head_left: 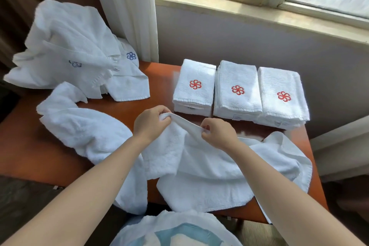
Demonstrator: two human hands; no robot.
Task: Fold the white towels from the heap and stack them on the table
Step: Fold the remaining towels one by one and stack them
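In the upper left of the frame your heap of unfolded white towels sits piled on the far left corner of the desk. A blue emblem shows on its right side, just in front of the pale curtain. Below the heap, at middle left, a loose towel lies crumpled on the desk and trails down past the near edge. It is not clear whether it is joined to the piece you hold.

Just right of it, near the centre, your left hand has its fingers curled round a bunched edge of the towel and holds that edge lifted off the desk. The edge runs taut and slightly downward to your right hand, which pinches it between thumb and curled fingers, close to the left hand. The rest of the towel spreads rumpled over the near right part of the desk, with its lower edge hanging over the front.

Beyond your hands, at centre right, three folded stacks stand in a row along the far side of the desk, each topped by a red emblem. The first stack comes first, with the second stack just beside it and the third stack close against the second. Above them, in the upper right, the window sill catches bright light.
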